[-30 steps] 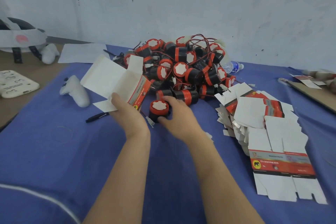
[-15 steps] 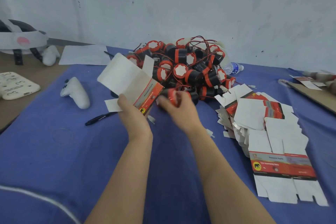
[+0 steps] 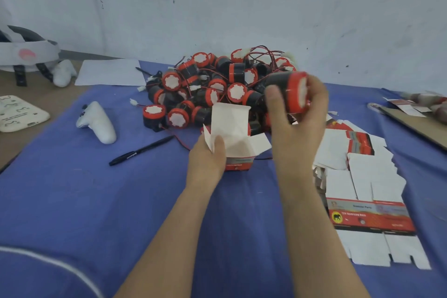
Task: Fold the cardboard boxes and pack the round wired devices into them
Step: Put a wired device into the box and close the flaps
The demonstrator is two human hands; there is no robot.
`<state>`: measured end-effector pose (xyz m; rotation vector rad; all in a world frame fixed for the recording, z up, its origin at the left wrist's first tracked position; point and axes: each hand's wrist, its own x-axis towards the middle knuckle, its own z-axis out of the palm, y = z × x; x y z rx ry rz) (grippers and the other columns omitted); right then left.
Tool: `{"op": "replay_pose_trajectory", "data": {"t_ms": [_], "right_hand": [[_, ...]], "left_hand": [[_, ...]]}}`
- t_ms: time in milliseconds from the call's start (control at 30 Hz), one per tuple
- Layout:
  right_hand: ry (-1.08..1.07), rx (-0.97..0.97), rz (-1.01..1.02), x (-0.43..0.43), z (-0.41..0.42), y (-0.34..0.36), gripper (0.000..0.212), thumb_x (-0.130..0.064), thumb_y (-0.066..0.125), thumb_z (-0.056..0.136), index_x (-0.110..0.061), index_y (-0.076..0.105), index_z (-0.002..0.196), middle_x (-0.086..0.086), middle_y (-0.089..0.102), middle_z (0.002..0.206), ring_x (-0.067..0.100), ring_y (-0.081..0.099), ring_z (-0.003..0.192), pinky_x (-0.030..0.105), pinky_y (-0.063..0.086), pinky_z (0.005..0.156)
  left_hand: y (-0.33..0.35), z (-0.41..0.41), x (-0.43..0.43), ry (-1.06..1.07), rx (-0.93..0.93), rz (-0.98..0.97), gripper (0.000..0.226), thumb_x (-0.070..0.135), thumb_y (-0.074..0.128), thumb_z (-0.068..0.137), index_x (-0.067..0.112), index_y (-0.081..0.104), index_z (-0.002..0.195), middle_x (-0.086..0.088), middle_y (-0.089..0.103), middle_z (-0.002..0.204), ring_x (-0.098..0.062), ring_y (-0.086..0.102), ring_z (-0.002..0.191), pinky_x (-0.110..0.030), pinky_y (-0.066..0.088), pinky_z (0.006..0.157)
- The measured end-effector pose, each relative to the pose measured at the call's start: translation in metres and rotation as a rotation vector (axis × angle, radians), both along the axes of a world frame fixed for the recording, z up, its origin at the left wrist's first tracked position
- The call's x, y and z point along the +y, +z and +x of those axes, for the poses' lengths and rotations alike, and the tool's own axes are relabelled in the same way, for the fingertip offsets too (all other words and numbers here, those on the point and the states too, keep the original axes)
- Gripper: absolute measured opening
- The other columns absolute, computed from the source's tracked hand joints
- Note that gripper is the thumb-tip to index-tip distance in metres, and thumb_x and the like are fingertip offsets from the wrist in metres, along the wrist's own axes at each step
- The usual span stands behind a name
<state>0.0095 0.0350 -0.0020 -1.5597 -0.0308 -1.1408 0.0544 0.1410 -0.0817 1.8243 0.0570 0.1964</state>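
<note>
I see the heap of devices (image 3: 208, 94) crowding just behind the box (image 3: 232, 133), so a careless swing could snag loose red wires. The left hand (image 3: 208, 162) grips the half-opened box, flaps up; a slack hold could let it collapse. The right hand (image 3: 297, 123) clasps one device (image 3: 287, 92) above and to the right of the opening, where an inward flap might block it.

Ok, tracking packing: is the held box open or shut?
Open: the box flaps stand up; the device sits outside, in the right hand.
</note>
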Motion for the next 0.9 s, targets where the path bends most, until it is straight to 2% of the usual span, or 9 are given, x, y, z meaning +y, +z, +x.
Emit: {"op": "replay_pose_trajectory", "data": {"t_ms": [100, 200, 267, 333, 467, 600, 667, 767, 900], "right_hand": [[0.000, 0.152, -0.296, 0.008, 0.011, -0.021, 0.067, -0.050, 0.070, 0.074, -0.023, 0.049, 0.132, -0.012, 0.051, 0.117, 0.002, 0.050, 0.109, 0.017, 0.041, 0.093], [0.048, 0.466, -0.538, 0.016, 0.023, -0.052, 0.070, -0.050, 0.072, 0.077, -0.023, 0.045, 0.137, -0.003, 0.055, 0.124, 0.019, 0.052, 0.116, 0.034, 0.042, 0.098], [0.053, 0.576, -0.520, 0.017, 0.027, -0.065, 0.073, -0.054, 0.069, 0.078, -0.022, 0.040, 0.138, -0.001, 0.055, 0.130, 0.022, 0.050, 0.120, 0.038, 0.042, 0.099], [0.050, 0.599, -0.527, 0.017, 0.029, -0.071, 0.073, -0.054, 0.068, 0.079, -0.021, 0.038, 0.138, -0.001, 0.054, 0.133, 0.022, 0.049, 0.121, 0.035, 0.041, 0.099], [0.092, 0.598, -0.636, 0.024, 0.030, -0.075, 0.067, -0.044, 0.057, 0.091, -0.015, 0.032, 0.145, 0.005, 0.046, 0.143, 0.024, 0.041, 0.131, 0.035, 0.029, 0.109], [0.008, 0.674, -0.889, 0.022, 0.025, -0.078, 0.058, -0.043, 0.042, 0.097, -0.014, 0.031, 0.147, 0.005, 0.031, 0.151, 0.023, 0.019, 0.141, 0.040, 0.005, 0.116], [-0.043, 0.697, -0.935, 0.022, 0.024, -0.079, 0.054, -0.042, 0.039, 0.098, -0.018, 0.033, 0.146, 0.005, 0.033, 0.146, 0.023, 0.021, 0.137, 0.037, 0.009, 0.111], [0.001, 0.707, -0.839, 0.020, 0.023, -0.076, 0.054, -0.040, 0.043, 0.097, -0.016, 0.033, 0.145, 0.004, 0.046, 0.137, 0.022, 0.034, 0.131, 0.034, 0.016, 0.108], [-0.032, 0.628, -0.635, 0.008, 0.021, -0.068, 0.025, -0.019, 0.051, 0.091, -0.013, 0.060, 0.113, -0.002, 0.061, 0.100, 0.021, 0.051, 0.104, 0.028, 0.032, 0.089]], "left_hand": [[-0.001, 0.001, 0.001, 0.055, -0.023, 0.040, 0.027, 0.043, 0.035, 0.101, 0.022, 0.052, 0.104, 0.010, 0.051, 0.083, -0.002, 0.045, 0.067, -0.017, 0.034, 0.053], [-0.002, 0.002, 0.001, 0.065, -0.016, 0.040, 0.034, 0.041, 0.032, 0.102, 0.018, 0.056, 0.095, -0.004, 0.064, 0.089, -0.016, 0.054, 0.074, -0.030, 0.042, 0.061], [0.000, 0.005, 0.003, 0.075, 0.067, -0.120, 0.047, 0.045, 0.028, 0.102, 0.013, 0.062, 0.109, -0.011, 0.066, 0.105, -0.023, 0.060, 0.093, -0.036, 0.049, 0.081], [0.006, 0.008, 0.004, 0.054, 0.184, -0.343, 0.057, 0.052, 0.023, 0.100, 0.017, 0.066, 0.114, -0.008, 0.067, 0.108, -0.022, 0.061, 0.101, -0.037, 0.049, 0.088], [0.007, 0.007, -0.001, 0.008, 0.209, -0.237, 0.056, 0.055, 0.018, 0.100, 0.023, 0.064, 0.099, -0.005, 0.068, 0.102, -0.022, 0.061, 0.102, -0.043, 0.046, 0.099], [0.008, 0.005, 0.003, -0.005, 0.199, -0.214, 0.037, 0.049, 0.031, 0.100, 0.026, 0.060, 0.093, 0.000, 0.064, 0.099, -0.020, 0.060, 0.097, -0.040, 0.048, 0.093], [0.005, 0.004, 0.004, -0.028, 0.176, -0.175, 0.028, 0.040, 0.038, 0.099, 0.022, 0.057, 0.108, 0.003, 0.063, 0.098, -0.017, 0.060, 0.095, -0.037, 0.050, 0.087], [0.001, 0.002, 0.006, -0.019, 0.135, -0.152, 0.016, 0.024, 0.042, 0.097, 0.021, 0.052, 0.108, 0.005, 0.061, 0.092, -0.012, 0.058, 0.086, -0.030, 0.048, 0.074], [0.000, 0.002, 0.007, 0.009, 0.096, -0.054, 0.014, 0.020, 0.037, 0.100, 0.017, 0.050, 0.105, 0.000, 0.055, 0.092, -0.014, 0.051, 0.079, -0.029, 0.039, 0.064]]}}
